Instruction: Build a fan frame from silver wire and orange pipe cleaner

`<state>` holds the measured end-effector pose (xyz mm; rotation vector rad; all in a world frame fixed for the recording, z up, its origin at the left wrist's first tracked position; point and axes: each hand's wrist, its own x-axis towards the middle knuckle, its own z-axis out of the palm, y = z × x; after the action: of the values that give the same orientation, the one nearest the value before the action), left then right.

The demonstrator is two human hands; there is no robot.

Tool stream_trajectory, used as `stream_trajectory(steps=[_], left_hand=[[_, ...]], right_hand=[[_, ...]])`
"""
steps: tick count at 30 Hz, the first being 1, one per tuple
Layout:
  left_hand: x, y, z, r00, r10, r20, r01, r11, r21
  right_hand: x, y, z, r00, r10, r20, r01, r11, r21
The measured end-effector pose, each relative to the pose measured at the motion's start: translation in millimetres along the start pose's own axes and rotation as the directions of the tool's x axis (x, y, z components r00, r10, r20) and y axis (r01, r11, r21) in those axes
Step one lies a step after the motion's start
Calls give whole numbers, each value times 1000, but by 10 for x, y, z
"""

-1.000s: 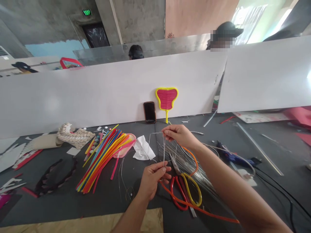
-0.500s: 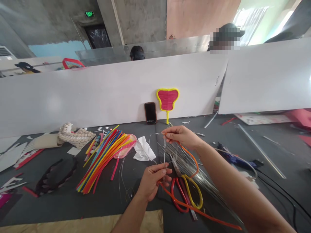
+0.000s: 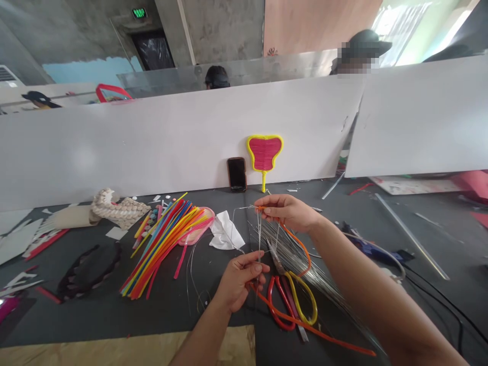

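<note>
My left hand (image 3: pixel 238 279) pinches the lower end of a bent thin metal wire (image 3: pixel 258 239) held upright above the dark table. My right hand (image 3: pixel 290 211) pinches the wire's top together with the end of an orange plastic tube (image 3: pixel 301 244), which loops down under my right forearm and runs along the table. Below the hands lie scissors (image 3: pixel 292 297) with one red and one yellow handle, on a fan of several loose metal wires (image 3: pixel 305 267).
A bundle of coloured plastic tubes (image 3: pixel 163 249) lies to the left beside a white tissue (image 3: pixel 225 234). A phone (image 3: pixel 237 174) and a pink-and-yellow woven fan (image 3: pixel 264 155) lean on the white partition (image 3: pixel 152 142). A blue glue gun (image 3: pixel 366 246) lies right. People sit behind the partition.
My right hand has taken the orange tube's end up to the top of the wire. Both hands keep their pinch on the wire and stay almost in place.
</note>
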<state>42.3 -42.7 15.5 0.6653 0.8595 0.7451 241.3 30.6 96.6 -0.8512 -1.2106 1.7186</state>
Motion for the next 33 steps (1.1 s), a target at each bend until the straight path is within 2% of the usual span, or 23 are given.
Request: stream_trajectory(steps=[3, 9, 12, 17, 22, 24, 29, 33], left_hand=[[-7, 7, 5, 1000, -15, 11, 15, 1000, 2], [-15, 7, 5, 999, -39, 34, 39, 999, 16], [1, 3, -1, 999, -29, 26, 29, 1000, 3], [14, 7, 4, 1000, -20, 7, 20, 1000, 7], [8, -2, 26, 997, 27, 67, -29, 999, 28], [13, -21, 41, 996, 66, 59, -70, 995, 72], [24, -60, 89, 995, 95, 34, -100, 971, 217], [5, -42, 95, 995, 51, 83, -71, 963, 260]], right_hand=[[-17, -8, -14, 997, 57, 55, -59, 998, 38], [-12, 16, 9, 996, 79, 49, -82, 995, 65], [13, 52, 31, 997, 50, -52, -50, 999, 13], [76, 118, 25, 982, -31, -184, -6, 981, -194], [135, 94, -43, 951, -55, -305, -43, 951, -306], [152, 82, -86, 933, -74, -353, -46, 946, -320], [146, 82, -158, 914, -91, -395, -61, 933, -355], [109, 69, -150, 919, -89, -385, -63, 929, -364]])
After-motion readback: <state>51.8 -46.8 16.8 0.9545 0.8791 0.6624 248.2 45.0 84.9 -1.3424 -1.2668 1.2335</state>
